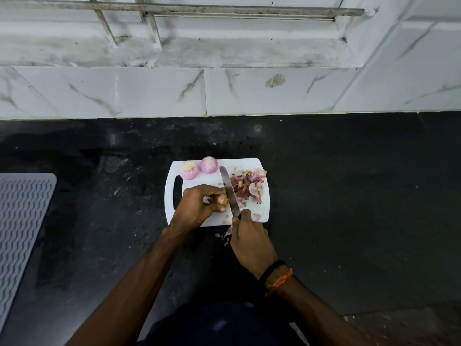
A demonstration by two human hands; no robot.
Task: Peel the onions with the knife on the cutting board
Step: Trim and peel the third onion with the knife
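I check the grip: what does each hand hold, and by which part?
The left hand grips an unpeeled onion round its body on the cutting board. The right hand grips the knife by its handle.

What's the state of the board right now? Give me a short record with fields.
left hand: holds an unpeeled onion on the cutting board
right hand: grips the knife, blade against that onion's right end
peeled onions: two, at the board's far left corner
peels: heaped on the board's right side
board handle slot: at the left
surface: dark counter
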